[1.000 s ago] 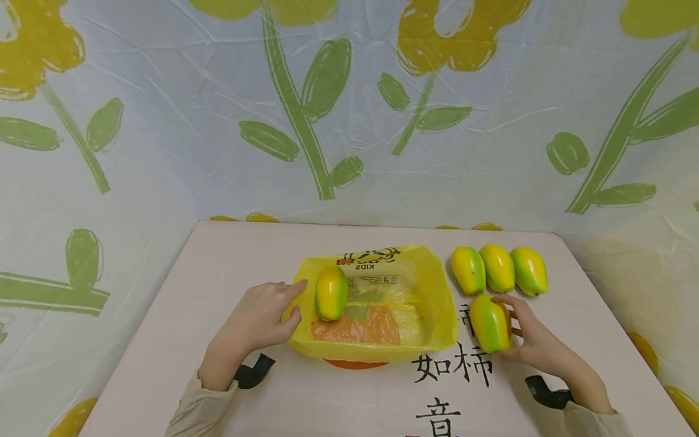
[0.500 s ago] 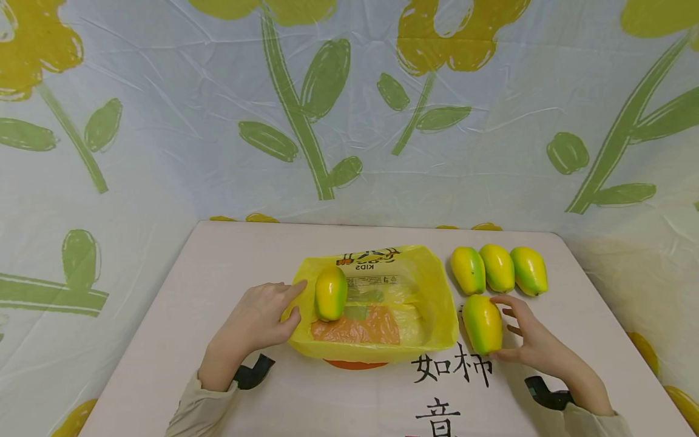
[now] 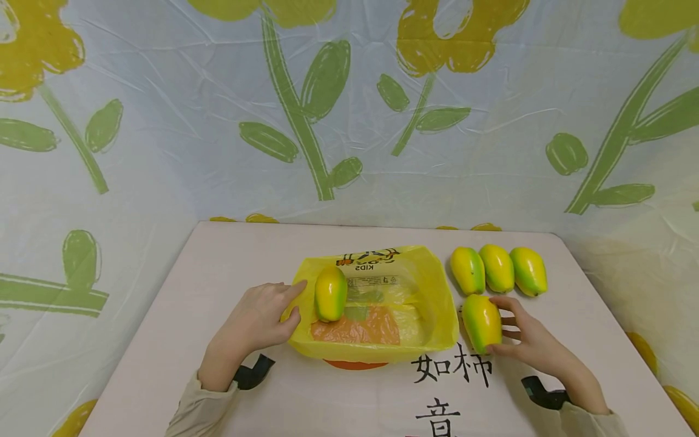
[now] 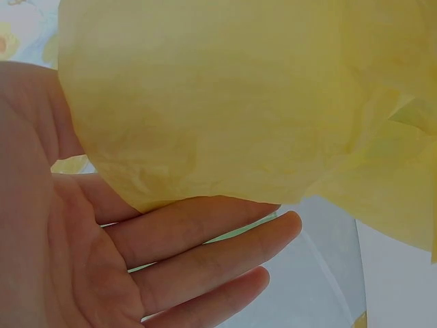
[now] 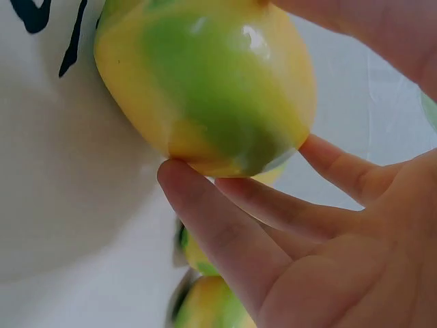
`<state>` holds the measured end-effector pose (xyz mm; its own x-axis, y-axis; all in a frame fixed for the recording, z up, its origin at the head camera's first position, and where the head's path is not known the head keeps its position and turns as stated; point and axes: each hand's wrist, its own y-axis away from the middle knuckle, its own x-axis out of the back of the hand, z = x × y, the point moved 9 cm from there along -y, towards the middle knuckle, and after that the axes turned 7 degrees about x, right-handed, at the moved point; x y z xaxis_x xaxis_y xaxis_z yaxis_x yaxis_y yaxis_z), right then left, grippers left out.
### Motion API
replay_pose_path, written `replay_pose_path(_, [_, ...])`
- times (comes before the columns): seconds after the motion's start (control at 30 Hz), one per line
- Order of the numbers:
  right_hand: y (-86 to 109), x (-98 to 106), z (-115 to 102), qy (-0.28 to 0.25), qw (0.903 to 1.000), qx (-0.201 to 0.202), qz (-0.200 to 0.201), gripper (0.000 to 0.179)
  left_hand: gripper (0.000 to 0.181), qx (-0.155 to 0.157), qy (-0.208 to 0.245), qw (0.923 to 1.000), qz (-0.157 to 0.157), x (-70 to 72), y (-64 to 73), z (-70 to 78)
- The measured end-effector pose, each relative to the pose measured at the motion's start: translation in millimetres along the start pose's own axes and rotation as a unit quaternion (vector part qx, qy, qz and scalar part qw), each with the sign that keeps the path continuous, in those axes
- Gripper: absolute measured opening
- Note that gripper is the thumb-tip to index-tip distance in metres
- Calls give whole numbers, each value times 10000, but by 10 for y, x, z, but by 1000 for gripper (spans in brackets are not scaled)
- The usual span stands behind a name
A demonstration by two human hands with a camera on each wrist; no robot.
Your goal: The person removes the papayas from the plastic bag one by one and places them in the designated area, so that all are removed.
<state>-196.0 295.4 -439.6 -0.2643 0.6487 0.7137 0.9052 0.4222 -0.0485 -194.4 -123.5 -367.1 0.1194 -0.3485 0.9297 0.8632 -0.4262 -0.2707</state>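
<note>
In the head view my right hand (image 3: 530, 337) is around a yellow-green mango (image 3: 482, 323) on the table, thumb at its near end and index finger at its far end. In the right wrist view, fingertips touch this mango (image 5: 212, 82). My left hand (image 3: 261, 318) is at the left rim of a yellow plastic bag (image 3: 437, 303), index finger and thumb spread apart against it. The left wrist view shows the bag's wall (image 4: 205, 102) hiding part of the thumb and index finger, with the other fingers extended. Another mango (image 3: 330, 294) lies at the bag's left side.
Three more mangoes (image 3: 498, 268) stand in a row behind the right hand, right of the bag. Black characters (image 3: 453, 364) mark the pale table (image 3: 327, 400). A flower-printed sheet (image 3: 349, 121) rises along the table's back and sides.
The mango at my right hand has shifted slightly left and turned. Its fingers loosened around it, then came back against it. My left hand and the bag have stayed still.
</note>
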Motion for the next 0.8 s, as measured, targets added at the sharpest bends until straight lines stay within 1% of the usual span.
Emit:
replay_pose_path(0.17, [24, 51, 28, 76, 9999, -26, 113, 85, 40, 3, -41, 10000, -1, 2, -4, 3])
replay_pose_path(0.43, [27, 72, 20, 83, 9999, -27, 71, 87, 40, -9, -51, 10000, 28, 1, 1, 0])
replay_pose_path(0.5, [21, 89, -21, 138, 9998, 72, 119, 87, 40, -15, -51, 10000, 50, 2, 3, -1])
replay_pose_path(0.57, [13, 111, -79, 163, 9993, 253, 203, 86, 40, -18, -39, 10000, 59, 2, 5, -4])
replay_pose_path(0.67, [-5, 151, -161, 212, 9979, 506, 346, 80, 39, -33, -40, 9999, 93, 4, 5, -4])
replay_pose_path(0.73, [-18, 167, -188, 208, 9974, 580, 382, 76, 39, -41, -34, 9999, 98, 4, 6, -6])
replay_pose_path(0.8, [-29, 181, -197, 248, 9973, 562, 391, 73, 39, -59, -47, 9999, 129, 5, 4, -5])
